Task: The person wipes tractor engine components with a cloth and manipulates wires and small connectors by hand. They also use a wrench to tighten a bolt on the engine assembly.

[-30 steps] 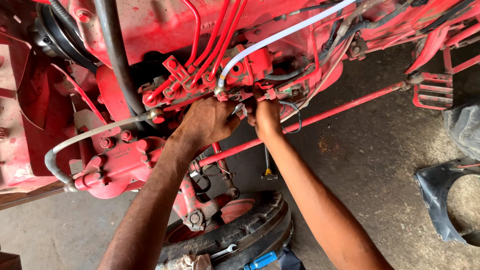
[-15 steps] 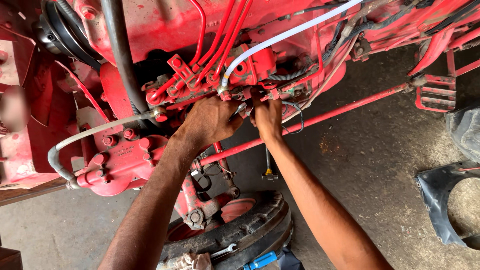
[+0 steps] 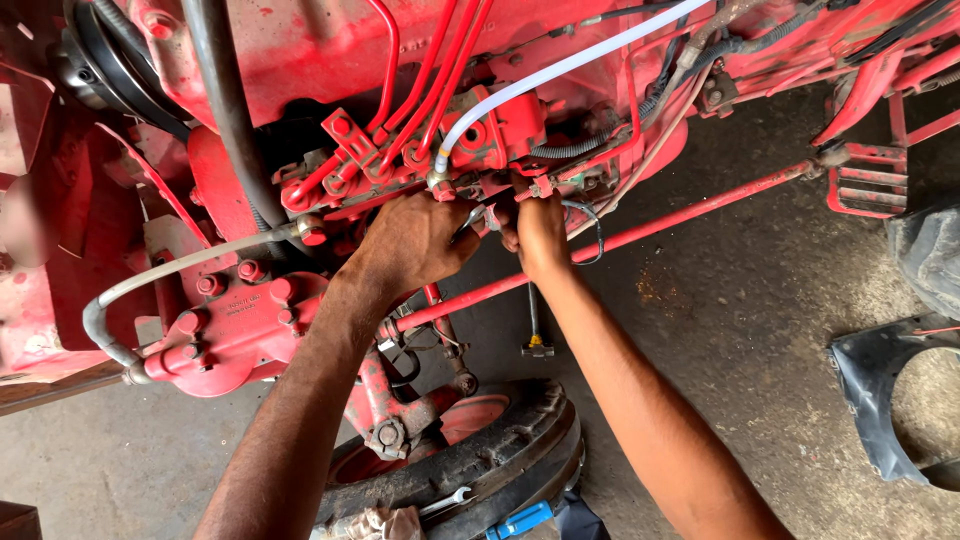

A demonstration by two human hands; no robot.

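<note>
Left hand (image 3: 415, 240) of mine sits near the middle of the head view, fingers curled round a slim metal spanner (image 3: 468, 218) whose bright shaft pokes out toward two o'clock — gripped firmly, knuckles up. Right hand (image 3: 540, 228) is just beside it at three o'clock, fingers pinched upward on a small red fitting (image 3: 540, 186) under the red-painted injection pump block (image 3: 500, 130); whether it truly clamps the fitting or only presses on it, I cannot tell. Both hands meet beneath that pump on the red tractor engine (image 3: 330, 50).

From the pump, a translucent white plastic hose (image 3: 560, 70) runs off toward one o'clock, and thin red metal pipes (image 3: 440, 70) climb toward twelve. A long red steel rod (image 3: 650, 232) passes behind my right wrist — slanting from eight o'clock up to two. At six o'clock lies a black rubber tyre (image 3: 480, 465) with a silver open-ended wrench (image 3: 445, 500) resting on it. A grey curved hose (image 3: 150, 285) loops at nine o'clock.
</note>
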